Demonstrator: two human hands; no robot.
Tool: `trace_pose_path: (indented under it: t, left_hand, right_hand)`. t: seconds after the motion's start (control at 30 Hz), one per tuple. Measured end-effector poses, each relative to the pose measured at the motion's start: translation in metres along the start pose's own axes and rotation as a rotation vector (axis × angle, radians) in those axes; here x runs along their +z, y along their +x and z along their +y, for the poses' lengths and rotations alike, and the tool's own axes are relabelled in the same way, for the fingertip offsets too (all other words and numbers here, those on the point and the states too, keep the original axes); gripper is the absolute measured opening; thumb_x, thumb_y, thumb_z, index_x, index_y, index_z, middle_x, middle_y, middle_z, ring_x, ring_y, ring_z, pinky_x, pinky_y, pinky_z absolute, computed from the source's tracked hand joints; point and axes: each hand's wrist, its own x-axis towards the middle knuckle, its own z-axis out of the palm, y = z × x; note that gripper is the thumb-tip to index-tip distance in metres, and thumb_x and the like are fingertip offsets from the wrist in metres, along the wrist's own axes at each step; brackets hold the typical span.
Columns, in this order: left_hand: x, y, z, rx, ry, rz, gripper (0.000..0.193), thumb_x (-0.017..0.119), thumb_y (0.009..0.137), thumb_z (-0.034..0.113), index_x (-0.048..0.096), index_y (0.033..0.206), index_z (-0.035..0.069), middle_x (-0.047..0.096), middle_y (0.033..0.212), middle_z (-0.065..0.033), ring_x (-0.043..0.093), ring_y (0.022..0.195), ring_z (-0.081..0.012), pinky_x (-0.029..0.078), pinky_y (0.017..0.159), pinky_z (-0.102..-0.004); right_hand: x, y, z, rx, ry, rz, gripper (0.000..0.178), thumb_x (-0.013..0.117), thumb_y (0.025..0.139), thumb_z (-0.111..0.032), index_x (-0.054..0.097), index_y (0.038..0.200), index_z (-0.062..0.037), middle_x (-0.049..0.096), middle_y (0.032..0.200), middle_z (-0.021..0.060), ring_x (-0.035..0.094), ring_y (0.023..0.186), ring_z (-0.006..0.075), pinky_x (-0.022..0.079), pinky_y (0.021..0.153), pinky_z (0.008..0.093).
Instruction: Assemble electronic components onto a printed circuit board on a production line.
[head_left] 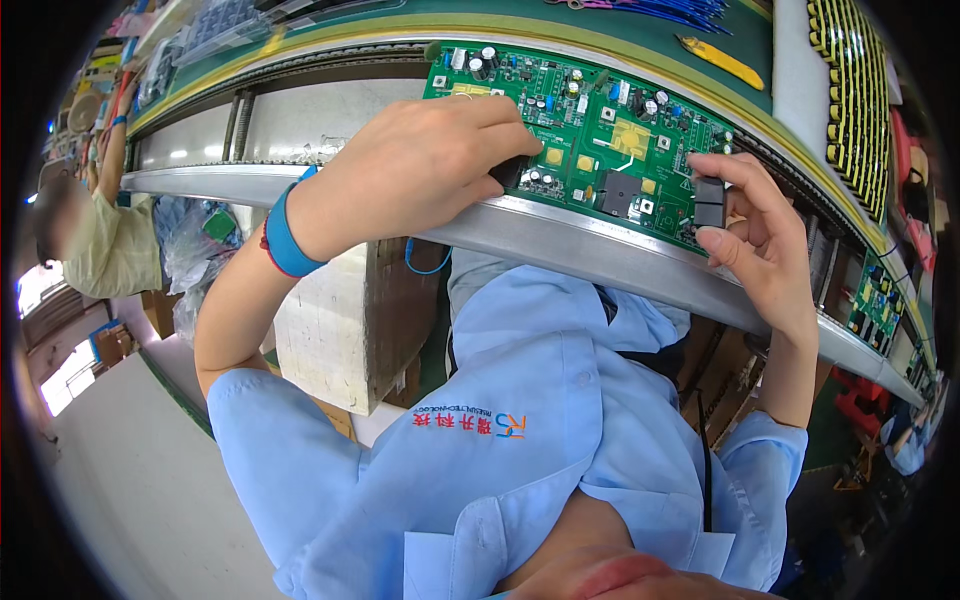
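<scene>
A green circuit board [570, 150] with many small parts lies across the conveyor rails in front of me. Over its left part is my left hand [430, 150], closed, its fingers curled down at a dark block-shaped component [512, 174] that they mostly hide. At the board's right edge my right hand [758, 215] pinches a black rectangular component [709, 204] between thumb and fingers. Another black square component [619, 192] sits on the board between the hands. A blue band [285, 232] circles my left wrist.
A metal rail [580, 235] runs along the near side. Beyond the board lie a yellow cutter knife [722, 62], blue cable-like pieces [660, 12] and rows of black-and-yellow components [850, 100]. Another circuit board [875, 308] is farther right. A co-worker [110, 235] is at left.
</scene>
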Motion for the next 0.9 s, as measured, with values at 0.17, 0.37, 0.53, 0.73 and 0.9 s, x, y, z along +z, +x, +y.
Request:
trace_pose_path:
  t: [0.17,0.37,0.53,0.73,0.9]
  left_hand:
    - [0.0,0.001,-0.003,0.037,-0.014,0.033,0.042,0.076,0.07,0.008,0.064,0.11,0.007,0.063,0.102,-0.0055,0.064,0.089,-0.0286,0.053,0.072,-0.0381]
    - [0.01,-0.004,0.003,-0.092,-0.043,0.08,0.042,0.077,0.07,0.009,0.066,0.111,0.01,0.063,0.1,-0.0037,0.063,0.088,-0.0276,0.052,0.07,-0.0378]
    - [0.009,-0.009,0.001,-0.029,-0.05,0.119,0.047,0.077,0.069,0.009,0.065,0.114,0.01,0.06,0.108,-0.0072,0.062,0.089,-0.0264,0.052,0.074,-0.0344]
    - [-0.007,-0.018,-0.012,-0.147,-0.608,0.233,0.047,0.069,0.075,-0.002,0.059,0.12,0.008,0.054,0.107,-0.0046,0.056,0.094,-0.0162,0.046,0.085,-0.0282]
    - [-0.004,-0.022,-0.021,-0.332,-1.136,0.316,0.051,0.07,0.083,0.001,0.055,0.132,0.004,0.056,0.101,-0.0007,0.061,0.098,-0.012,0.048,0.085,-0.0232]
  right_hand:
    - [0.002,-0.003,0.002,-0.024,-0.068,0.049,0.045,0.068,0.08,0.004,0.061,0.123,-0.0043,0.053,0.119,0.0058,0.05,0.084,0.0106,0.049,0.063,0.0165]
    - [0.011,-0.014,-0.015,-0.006,-0.326,0.082,0.048,0.069,0.077,0.006,0.061,0.123,-0.0062,0.056,0.115,0.0076,0.053,0.083,0.0125,0.049,0.063,0.0197]
    - [0.017,-0.013,-0.019,-0.021,-0.427,0.116,0.05,0.068,0.076,0.006,0.061,0.123,-0.0063,0.058,0.112,0.0094,0.058,0.078,0.0161,0.051,0.063,0.0242]
    - [0.024,-0.007,-0.013,-0.105,-0.801,0.115,0.049,0.071,0.077,-0.005,0.057,0.124,-0.0099,0.064,0.106,0.0066,0.064,0.081,0.0243,0.052,0.062,0.0331]
    - [0.031,-0.005,-0.017,-0.104,-0.902,0.085,0.05,0.072,0.077,-0.009,0.056,0.125,-0.0115,0.064,0.107,0.0054,0.065,0.087,0.0277,0.052,0.062,0.0362]
